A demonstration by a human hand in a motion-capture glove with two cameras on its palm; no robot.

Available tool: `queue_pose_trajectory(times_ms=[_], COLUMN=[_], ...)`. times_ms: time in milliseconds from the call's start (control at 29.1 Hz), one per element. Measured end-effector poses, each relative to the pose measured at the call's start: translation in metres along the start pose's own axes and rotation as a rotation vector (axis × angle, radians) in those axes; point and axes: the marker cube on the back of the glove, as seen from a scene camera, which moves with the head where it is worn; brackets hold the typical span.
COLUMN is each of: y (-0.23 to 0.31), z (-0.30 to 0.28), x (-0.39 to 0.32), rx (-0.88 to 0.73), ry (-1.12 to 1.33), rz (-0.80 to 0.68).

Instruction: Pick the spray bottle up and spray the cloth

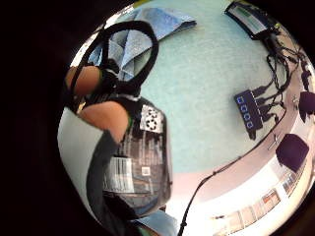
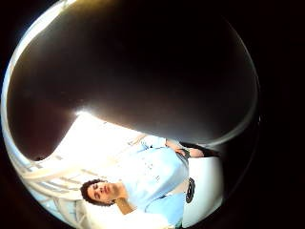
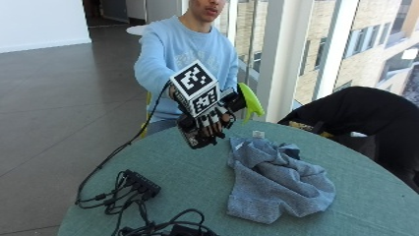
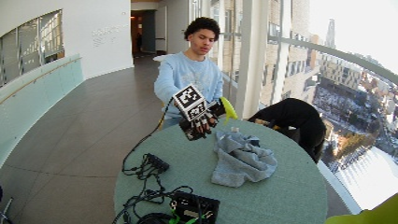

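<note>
The person's black-gloved right hand (image 3: 208,120) is raised clear above the round green-topped table (image 3: 196,182), held out in front of the chest with the arm in its pale blue sleeve (image 3: 154,73) reaching forward and bent at the elbow. The back of the hand faces the outside camera. Its fingers (image 3: 213,129) point downward and curl round a dark-bodied spray bottle with a lime-green trigger head (image 3: 251,102), which it holds above the table's near-person edge.

Dark bottle body (image 2: 143,62) filling the view, person (image 2: 147,183) beyond
</note>
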Motion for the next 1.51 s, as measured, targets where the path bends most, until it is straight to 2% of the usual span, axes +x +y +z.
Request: queue_pose_trajectory(times_ms=[721,1064,1304,1510], y=[-0.003,-0.006,-0.005,-0.005], z=[0.005,0.012,0.021,0.035], x=[0.006,-0.001,-0.021,-0.063], rx=[-0.030,0.006,0.059,0.135], ry=[0.028,0.022,-0.102,-0.279], rz=[0.046,0.040,-0.062,-0.276])
